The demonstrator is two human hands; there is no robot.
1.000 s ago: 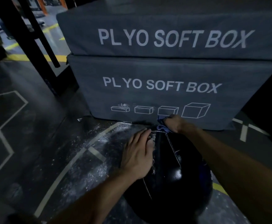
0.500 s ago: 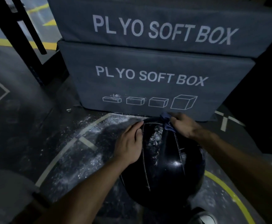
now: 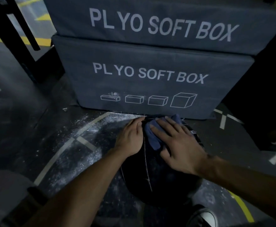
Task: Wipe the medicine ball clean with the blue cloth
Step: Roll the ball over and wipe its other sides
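Dim gym flooring, dark rubber crossed by pale and yellow painted lines, carries the black medicine ball [image 3: 158,174], which sits just in front of the lower plyo soft box [image 3: 150,82]; a second plyo soft box [image 3: 158,18] is stacked on top of it. White chalk dust [image 3: 84,145] is scattered over the floor to the left of the ball, and a black rack upright [image 3: 11,30] stands well to the left of and behind the ball. The toe of a dark shoe [image 3: 202,217] shows just below the ball.

Wiping looks to be in mid-stroke. The right hand [image 3: 178,145] lies flat on the ball's top, fingers [image 3: 163,125] straight and spread, pressing the blue cloth [image 3: 152,136] against the surface; the cloth bunches out from under the palm toward the left. The left hand [image 3: 130,136] rests on the ball's upper left side, fingers [image 3: 136,122] extended and close together, steadying it and gripping nothing.

Faint pale specks on the near panel suggest that the job is unfinished. The next move probably calls for dragging the cloth down toward the near side with firm pressure, while the left hand holds the ball from rolling, then turning it to reach the hidden underside.
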